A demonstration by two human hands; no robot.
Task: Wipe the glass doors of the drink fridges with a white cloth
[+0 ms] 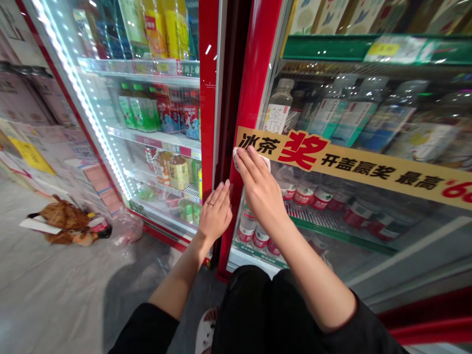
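My right hand [262,191] lies over a white cloth or tissue [266,162], its fingers together and pressing it to the left end of a tan banner [368,168]. The banner runs across the glass door of the right drinks fridge, beside its red frame [254,64]. Most of the cloth is hidden under the fingers. Lower and to the left, my left hand [217,212], with a ring on one finger, is stretched out flat by the edge of the left fridge's red frame [209,108]. It holds nothing that shows; whether the palm touches the frame cannot be told.
Bottles [283,105] and cans fill lit shelves in both fridges, with a dark gap [230,98] between them. On the floor at left lie a brown bag-like item [64,216], a dark bottle [99,226] and clear plastic [126,227]. Stacked boxes [73,142] stand behind.
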